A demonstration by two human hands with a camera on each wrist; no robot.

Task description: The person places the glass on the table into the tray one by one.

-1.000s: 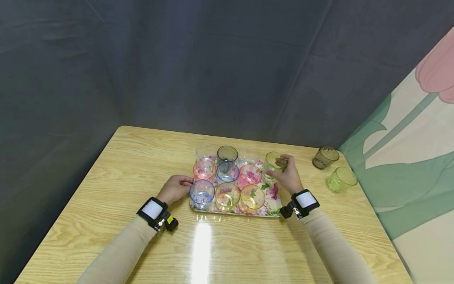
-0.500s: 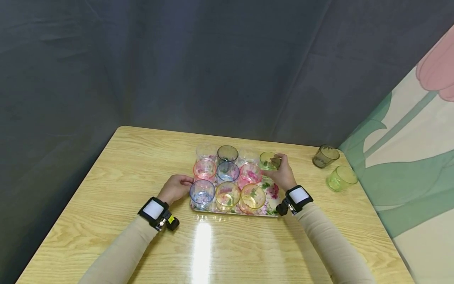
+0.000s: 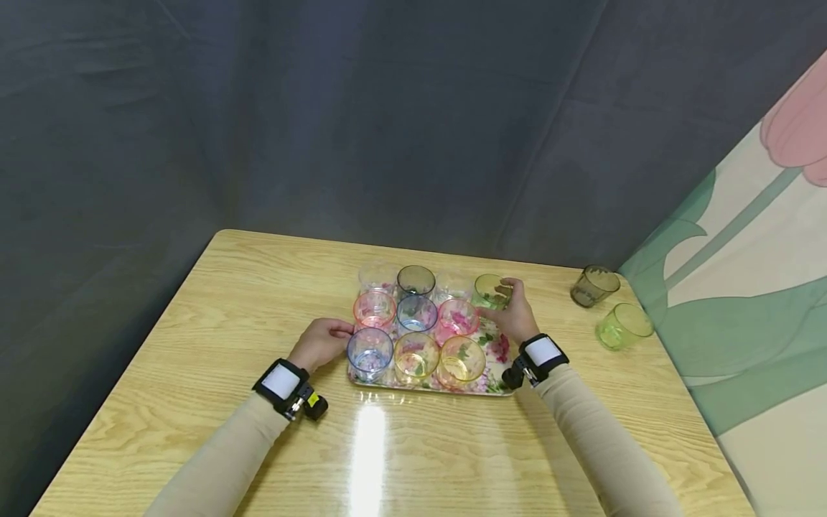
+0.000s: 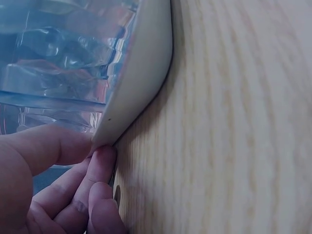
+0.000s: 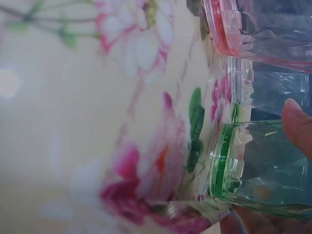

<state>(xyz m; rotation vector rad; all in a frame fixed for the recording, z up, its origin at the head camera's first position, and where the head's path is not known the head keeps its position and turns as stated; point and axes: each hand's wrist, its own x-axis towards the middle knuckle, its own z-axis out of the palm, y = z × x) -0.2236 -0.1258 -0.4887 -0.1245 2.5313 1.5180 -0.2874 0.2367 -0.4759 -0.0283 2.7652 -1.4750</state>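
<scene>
My left hand (image 3: 321,343) pinches the left rim of a flower-patterned tray (image 3: 499,368); in the left wrist view the thumb (image 4: 58,146) and a curled finger meet at its pale edge (image 4: 134,87). A blue glass (image 3: 370,353) stands just beside these fingers. At the tray's back right corner, my right hand (image 3: 517,317) holds a green glass (image 3: 487,291) around its side. The right wrist view shows this green glass (image 5: 273,165) upright with its base at the tray's surface, thumb on one side and fingers on the other, partly hidden.
Clear, dark grey, pink, blue and yellow glasses stand in rows on the tray, such as a pink glass (image 3: 456,317) and a yellow glass (image 3: 461,359). On the right side of the table (image 3: 271,287) are a brown glass (image 3: 593,287) and a light green glass (image 3: 622,327). A dark curtain (image 3: 388,129) hangs behind.
My right hand has moved left with the green glass, into line with the back row on the tray, then stayed there. The left hand keeps its place at the tray's rim.
</scene>
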